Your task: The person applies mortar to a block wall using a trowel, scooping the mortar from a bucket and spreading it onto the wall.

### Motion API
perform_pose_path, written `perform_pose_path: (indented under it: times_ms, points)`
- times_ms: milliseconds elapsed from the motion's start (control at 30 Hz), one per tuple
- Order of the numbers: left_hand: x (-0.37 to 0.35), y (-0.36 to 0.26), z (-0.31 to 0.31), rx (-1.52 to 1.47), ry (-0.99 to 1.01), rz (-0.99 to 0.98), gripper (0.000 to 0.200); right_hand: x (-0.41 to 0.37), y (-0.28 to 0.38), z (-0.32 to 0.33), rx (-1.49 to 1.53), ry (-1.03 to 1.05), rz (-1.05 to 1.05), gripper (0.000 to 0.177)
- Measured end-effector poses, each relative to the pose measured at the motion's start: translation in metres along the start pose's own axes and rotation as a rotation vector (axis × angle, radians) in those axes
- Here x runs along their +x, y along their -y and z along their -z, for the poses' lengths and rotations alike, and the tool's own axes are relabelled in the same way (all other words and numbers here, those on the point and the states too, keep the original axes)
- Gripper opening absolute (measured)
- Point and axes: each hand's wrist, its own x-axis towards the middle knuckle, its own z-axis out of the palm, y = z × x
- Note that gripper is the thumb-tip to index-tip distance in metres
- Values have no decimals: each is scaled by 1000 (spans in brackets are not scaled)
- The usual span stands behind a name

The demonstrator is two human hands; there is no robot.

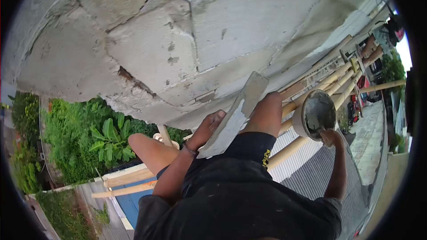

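Observation:
My left hand [210,126] is closed on a long, flat plastering board [238,113], its thumb against the edge. The board is grey, smeared with cement, and slants upward between my knees towards the wall. My right hand [329,138] is at the near rim of a round bucket [299,123] to the right of my leg. Its fingers look closed and greyed with cement; whether they grip the rim or a tool is hidden. Wet grey mortar [318,111] lies inside the bucket.
A cracked, patchily plastered wall [249,22] spans the top. Bamboo poles [289,153] run beneath me and off to the right. Far below are a corrugated roof [316,169], green plants [75,138], a blue panel [135,202] and a red motorbike [356,106].

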Motion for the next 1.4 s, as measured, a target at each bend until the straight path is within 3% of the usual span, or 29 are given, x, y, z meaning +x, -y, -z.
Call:
perform_pose_path:
  times_ms: [33,67,100,133,200,267,333,400,533,600,667,900,1000,1133,1233,1300,1333,1400]
  points:
    - [0,5,5,26,17,10,58,-14,34,25,142,75,-220,42]
    - [9,3,-7,-183,80,55,55,-5,-14,6,-376,141,109,39]
    - [-2,3,1,-398,7,119,52,-39,40,50,1,97,-193,32]
    - [-2,17,14,-312,6,94,49,-63,99,93,387,45,-708,28]
    - [1,33,23,-223,33,77,48,-73,92,92,338,-203,-661,28]
    - [-2,33,23,-474,-53,171,48,-75,82,87,65,-392,-614,25]
    - [2,17,12,-466,-12,194,50,-74,72,87,-108,-511,-591,24]
    - [2,5,1,-464,14,203,52,-71,64,89,-116,-577,-573,53]
    - [6,8,2,-524,-11,233,51,-63,58,87,-130,-503,-557,63]
    - [3,14,6,-537,-14,240,50,-61,56,78,36,-513,-519,64]
    - [1,12,5,-497,-107,256,48,-62,59,72,124,-514,-507,66]
    - [10,65,39,-298,-85,180,47,-75,91,52,240,-510,-472,65]
    - [12,40,20,-315,-97,220,45,-75,93,28,118,-555,-547,78]
    - [11,12,-1,-420,-138,297,46,-71,93,11,196,-536,-578,76]
    - [13,28,12,-380,-86,267,47,-64,68,-13,349,-662,-463,79]
    - [13,42,22,-358,-47,240,47,-68,53,-13,701,-436,-490,78]
    - [11,46,25,-362,-61,238,48,-65,33,-31,790,-473,-375,71]
    - [9,41,20,-367,-73,236,50,-72,21,-28,950,-468,-425,67]
